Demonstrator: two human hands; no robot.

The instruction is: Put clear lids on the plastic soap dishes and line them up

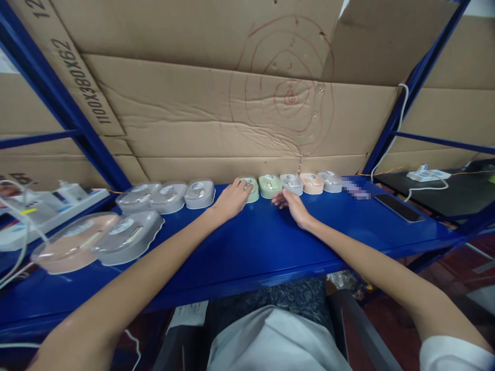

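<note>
Black print "1100X380X62" on the cardboard sheet point(83, 82) at upper left, a cut-off "12" on cardboard point(36, 9) above it, small round stickers on the mouse packages point(199, 193) too small to read

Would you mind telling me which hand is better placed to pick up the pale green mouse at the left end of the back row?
The left hand: it already rests on that green mouse, while the right hand lies beside the next one.
</note>
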